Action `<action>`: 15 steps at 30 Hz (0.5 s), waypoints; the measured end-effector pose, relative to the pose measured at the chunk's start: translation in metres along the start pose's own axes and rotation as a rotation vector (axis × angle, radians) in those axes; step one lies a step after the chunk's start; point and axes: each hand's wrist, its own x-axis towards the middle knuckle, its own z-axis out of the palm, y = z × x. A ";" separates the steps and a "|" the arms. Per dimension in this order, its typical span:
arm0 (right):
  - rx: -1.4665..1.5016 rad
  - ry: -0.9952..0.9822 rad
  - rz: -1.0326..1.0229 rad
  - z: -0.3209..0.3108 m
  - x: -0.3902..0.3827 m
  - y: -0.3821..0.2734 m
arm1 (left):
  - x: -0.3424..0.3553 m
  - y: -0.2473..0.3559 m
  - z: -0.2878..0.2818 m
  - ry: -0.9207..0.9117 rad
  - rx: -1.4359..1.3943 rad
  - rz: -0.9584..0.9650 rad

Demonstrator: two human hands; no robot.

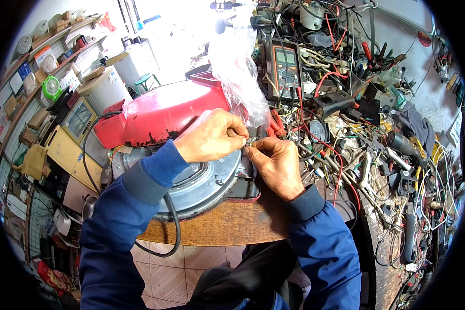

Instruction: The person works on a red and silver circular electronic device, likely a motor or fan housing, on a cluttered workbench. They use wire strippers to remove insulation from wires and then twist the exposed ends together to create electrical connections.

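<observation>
A red appliance shell [165,111] lies tilted on a round wooden table [227,225], with its grey metal base plate [201,181] facing me. My left hand [209,135] pinches a small metal part at the plate's upper right edge. My right hand [275,164] meets it there, its fingertips closed on the same small part [246,144]. A black power cord [174,227] runs from the appliance under my left forearm and off the table edge. A clear plastic bag [237,67] hangs just behind my hands.
A multimeter [285,66] stands behind the bag. The bench to the right is heaped with wires, pliers, screwdrivers and other tools [377,155]. Shelves with boxes and several appliances [72,119] fill the left. Tiled floor [165,268] shows below the table.
</observation>
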 end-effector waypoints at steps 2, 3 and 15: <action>-0.041 0.013 -0.026 0.000 0.000 -0.001 | 0.000 -0.001 0.000 0.006 -0.019 0.008; -0.071 0.026 -0.061 0.000 -0.001 -0.003 | 0.000 -0.002 0.000 0.013 -0.012 0.013; -0.129 0.054 -0.132 -0.001 -0.004 -0.010 | -0.003 0.005 0.001 0.094 0.047 0.063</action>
